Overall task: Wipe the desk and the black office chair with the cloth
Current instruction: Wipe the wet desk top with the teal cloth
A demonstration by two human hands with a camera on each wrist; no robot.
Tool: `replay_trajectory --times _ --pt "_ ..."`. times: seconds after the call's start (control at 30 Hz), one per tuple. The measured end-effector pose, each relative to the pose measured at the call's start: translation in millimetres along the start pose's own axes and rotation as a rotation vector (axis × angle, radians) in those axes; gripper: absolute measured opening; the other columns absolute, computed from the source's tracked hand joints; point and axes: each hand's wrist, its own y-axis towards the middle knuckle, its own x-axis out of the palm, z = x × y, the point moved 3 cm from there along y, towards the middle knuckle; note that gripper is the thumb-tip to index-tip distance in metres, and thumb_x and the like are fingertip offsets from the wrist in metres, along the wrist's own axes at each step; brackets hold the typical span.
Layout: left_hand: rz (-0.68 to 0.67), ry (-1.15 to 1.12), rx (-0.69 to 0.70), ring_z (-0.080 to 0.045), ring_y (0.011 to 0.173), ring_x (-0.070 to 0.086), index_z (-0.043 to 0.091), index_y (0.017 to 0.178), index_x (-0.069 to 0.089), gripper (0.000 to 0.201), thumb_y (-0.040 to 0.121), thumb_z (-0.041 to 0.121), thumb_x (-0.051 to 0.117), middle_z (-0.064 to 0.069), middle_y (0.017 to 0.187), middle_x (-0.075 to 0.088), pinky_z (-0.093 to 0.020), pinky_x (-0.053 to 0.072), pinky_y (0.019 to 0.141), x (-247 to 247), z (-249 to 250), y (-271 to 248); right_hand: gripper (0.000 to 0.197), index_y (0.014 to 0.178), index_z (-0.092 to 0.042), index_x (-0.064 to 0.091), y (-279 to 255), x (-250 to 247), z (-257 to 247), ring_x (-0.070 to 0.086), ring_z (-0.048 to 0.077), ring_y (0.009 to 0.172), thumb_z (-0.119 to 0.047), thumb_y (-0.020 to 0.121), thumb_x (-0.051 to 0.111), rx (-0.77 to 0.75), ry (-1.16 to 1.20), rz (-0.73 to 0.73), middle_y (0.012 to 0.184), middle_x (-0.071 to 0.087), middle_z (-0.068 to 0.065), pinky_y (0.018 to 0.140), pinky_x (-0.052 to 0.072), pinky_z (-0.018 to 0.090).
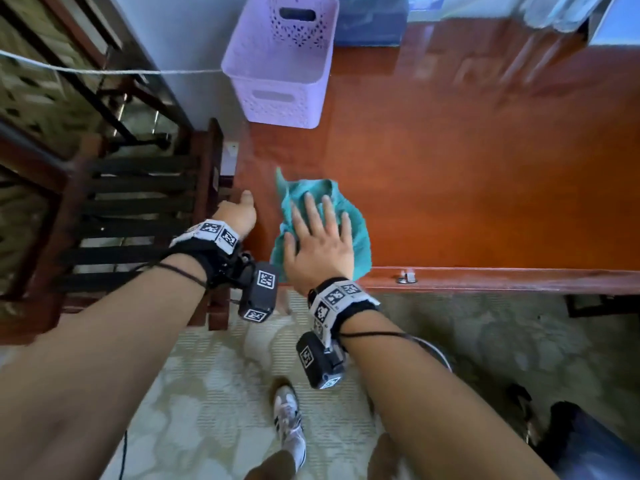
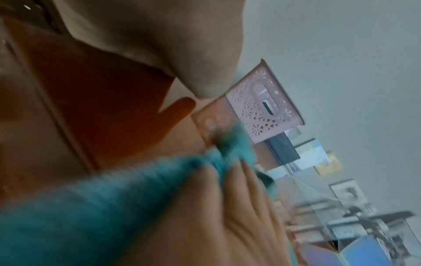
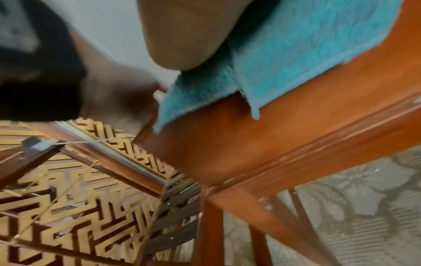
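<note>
A teal cloth (image 1: 358,226) lies bunched on the reddish wooden desk (image 1: 467,185), near its front left corner. My right hand (image 1: 322,237) presses flat on the cloth with fingers spread and straight. The left wrist view shows this cloth (image 2: 91,207) and hand (image 2: 227,216) blurred. In the right wrist view the cloth (image 3: 284,54) lies under my palm. My left hand (image 1: 240,213) sits at the desk's left edge, thumb on top, fingers hidden beyond the edge. A dark chair part (image 1: 571,445) shows at the bottom right.
A lilac perforated basket (image 1: 280,64) stands at the desk's back left corner. Boxes and papers (image 1: 370,22) line the back edge. A dark slatted wooden rack (image 1: 138,216) stands just left of the desk. Patterned carpet (image 1: 207,393) covers the floor beneath me.
</note>
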Motion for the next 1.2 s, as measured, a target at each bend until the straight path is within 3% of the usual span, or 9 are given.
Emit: replay_trajectory --times 0.13,0.3,0.4,0.5,0.7,0.87,1.0,1.13,1.2 --pt "-0.035 -0.06 0.026 -0.037 0.135 0.038 -0.006 0.14 0.039 0.071 0.101 0.051 0.022 -0.025 0.146 0.039 -0.034 0.028 0.108 -5 2 -3 0.052 0.151 -0.042 0.013 3 1 2 -0.001 0.015 0.148 -0.047 0.1 0.02 -0.17 -0.042 -0.028 0.161 0.006 -0.011 0.12 -0.002 0.041" --pt "-0.157 -0.317 0.041 -0.031 0.14 0.032 0.0 0.147 0.029 0.075 0.1 0.056 0.018 -0.017 0.153 0.032 -0.036 0.022 0.116 -2 -8 16 0.055 0.151 -0.037 0.02 0 -31 114 0.003 0.019 0.148 -0.049 0.098 0.024 0.414 -0.03 0.145 0.161 0.01 -0.007 0.119 0.005 0.046" --pt "-0.213 -0.529 0.048 -0.027 0.131 0.045 0.006 0.142 0.042 0.079 0.093 0.065 0.024 -0.01 0.143 0.046 -0.042 0.031 0.112 -1 -15 21 0.058 0.151 -0.027 0.026 6 -23 73 0.0 0.022 0.148 -0.046 0.097 0.022 0.535 -0.043 0.149 0.161 0.008 -0.005 0.119 0.002 0.048" --pt "-0.331 -0.689 0.011 -0.029 0.122 0.054 0.013 0.134 0.053 0.102 0.068 0.085 0.025 -0.008 0.136 0.055 -0.043 0.035 0.11 3 -28 31 0.056 0.152 -0.028 0.018 15 17 -37 -0.007 0.023 0.148 -0.046 0.099 0.021 0.095 -0.12 0.025 0.162 -0.002 -0.004 0.118 -0.005 0.047" --pt "-0.538 -0.885 -0.079 -0.02 0.06 0.068 0.007 0.096 0.064 0.069 0.1 0.057 0.017 -0.012 0.079 0.071 -0.025 0.053 0.065 -18 -41 22 0.054 0.153 -0.032 0.009 14 19 -72 -0.005 0.014 0.148 -0.042 0.101 0.017 -0.426 -0.156 -0.152 0.161 0.0 -0.011 0.12 -0.004 0.039" --pt "-0.419 -0.451 0.115 -0.031 0.123 0.052 -0.001 0.14 0.042 0.053 0.105 0.037 0.027 -0.019 0.14 0.048 -0.03 0.039 0.098 -36 -13 -7 0.053 0.153 -0.036 0.012 33 -18 53 0.0 0.015 0.149 -0.044 0.101 0.019 0.323 -0.046 0.11 0.161 0.005 -0.011 0.12 0.002 0.042" --pt "-0.385 -0.48 0.153 -0.033 0.127 0.049 -0.003 0.137 0.044 0.046 0.105 0.028 0.034 -0.02 0.141 0.048 -0.025 0.045 0.078 -28 -17 -3 0.057 0.154 -0.025 0.011 50 -22 56 -0.007 0.021 0.148 -0.04 0.1 0.015 0.648 0.019 0.108 0.162 0.0 -0.007 0.118 -0.001 0.05" --pt "-0.537 -0.921 0.024 -0.013 0.068 0.069 0.008 0.105 0.06 0.045 0.105 0.036 0.025 -0.009 0.088 0.074 -0.02 0.05 0.055 -16 -26 10 0.053 0.153 -0.03 0.015 77 6 -45 -0.007 0.018 0.148 -0.041 0.101 0.017 0.03 -0.084 -0.033 0.161 -0.001 -0.01 0.119 -0.005 0.046" --pt "-0.539 -1.111 -0.026 -0.01 0.076 0.069 0.01 0.114 0.056 0.043 0.106 0.03 0.019 -0.006 0.097 0.074 -0.019 0.052 0.059 -17 -25 13 0.051 0.152 -0.037 0.01 75 13 -78 -0.007 0.014 0.148 -0.041 0.102 0.016 -0.256 -0.11 -0.13 0.161 -0.001 -0.014 0.119 -0.006 0.044"
